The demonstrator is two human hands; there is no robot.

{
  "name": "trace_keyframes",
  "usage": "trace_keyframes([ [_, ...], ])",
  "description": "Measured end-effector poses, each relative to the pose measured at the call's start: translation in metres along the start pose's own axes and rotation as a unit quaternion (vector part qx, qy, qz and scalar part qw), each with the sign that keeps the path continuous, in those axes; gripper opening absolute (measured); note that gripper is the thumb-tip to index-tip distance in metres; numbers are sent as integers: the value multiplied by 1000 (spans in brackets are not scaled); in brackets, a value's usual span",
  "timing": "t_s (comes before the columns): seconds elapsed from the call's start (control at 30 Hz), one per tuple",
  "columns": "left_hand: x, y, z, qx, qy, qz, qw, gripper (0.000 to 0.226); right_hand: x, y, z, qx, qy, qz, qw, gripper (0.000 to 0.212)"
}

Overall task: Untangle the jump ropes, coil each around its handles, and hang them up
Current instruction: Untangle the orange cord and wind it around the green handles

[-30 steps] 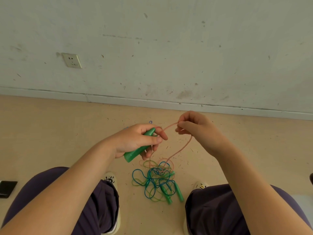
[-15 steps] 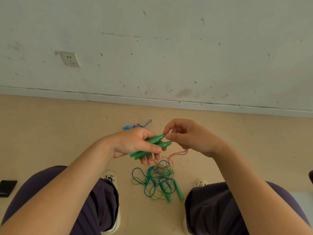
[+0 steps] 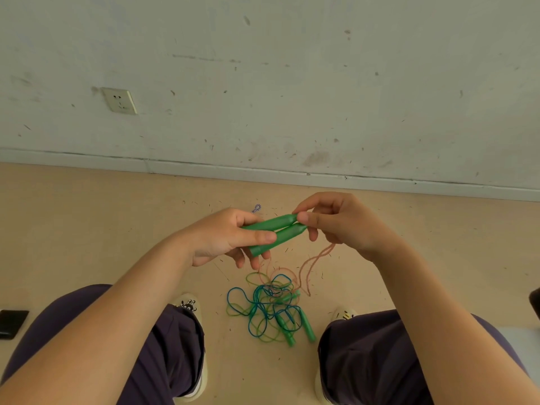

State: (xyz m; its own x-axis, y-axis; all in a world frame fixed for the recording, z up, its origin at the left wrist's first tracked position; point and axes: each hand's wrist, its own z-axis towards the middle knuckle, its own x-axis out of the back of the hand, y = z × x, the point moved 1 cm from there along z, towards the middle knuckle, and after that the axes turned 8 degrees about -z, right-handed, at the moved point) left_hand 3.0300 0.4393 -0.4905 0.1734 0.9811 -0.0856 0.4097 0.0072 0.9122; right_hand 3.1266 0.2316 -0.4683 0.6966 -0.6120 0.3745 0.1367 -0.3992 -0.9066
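My left hand (image 3: 225,238) grips two green handles (image 3: 277,230) held side by side, tips pointing right. My right hand (image 3: 339,223) pinches the tips of those handles between thumb and fingers. A thin pink rope (image 3: 309,267) hangs from under my right hand and from the handles down to the floor. There it runs into a tangle of blue and green ropes (image 3: 266,308) with more green handles (image 3: 306,328) between my feet.
I crouch over a beige floor facing a scuffed wall with a socket (image 3: 119,100). A blue-white striped cord (image 3: 256,208) peeks out behind my left hand. A black phone (image 3: 11,323) lies at the left edge. My shoes (image 3: 187,305) flank the tangle.
One second ago my left hand held one handle while my right pulled the pink rope. A second handle has joined the first, and my right hand now pinches their tips.
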Motion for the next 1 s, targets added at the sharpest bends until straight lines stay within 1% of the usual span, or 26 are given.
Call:
trace_keyframes([
  [0.13,0,-2,1,-4,16,9,1000,30,-3,2,3,8,21,24,999,11],
  [0.3,-1,-2,2,8,11,34,999,36,-9,5,6,16,28,29,999,12],
  [0.4,-3,-1,3,7,9,20,1000,41,-9,6,7,22,42,31,998,10],
  [0.47,-3,-1,2,0,10,12,1000,40,-7,6,8,22,48,29,998,9],
  [0.6,-2,0,0,1,-18,4,1000,38,-5,6,8,19,44,24,999,7],
  [0.8,-3,3,-3,29,-53,16,998,48,-5,6,7,20,26,11,999,11],
  [0.87,-3,0,-2,31,-59,30,997,46,-6,6,7,17,25,6,1000,12],
  [0.93,-4,-2,-1,29,-59,39,997,39,-7,7,7,16,26,4,1000,13],
  [1.0,-4,-3,0,24,-51,31,998,35,-8,6,7,16,33,14,999,13],
])
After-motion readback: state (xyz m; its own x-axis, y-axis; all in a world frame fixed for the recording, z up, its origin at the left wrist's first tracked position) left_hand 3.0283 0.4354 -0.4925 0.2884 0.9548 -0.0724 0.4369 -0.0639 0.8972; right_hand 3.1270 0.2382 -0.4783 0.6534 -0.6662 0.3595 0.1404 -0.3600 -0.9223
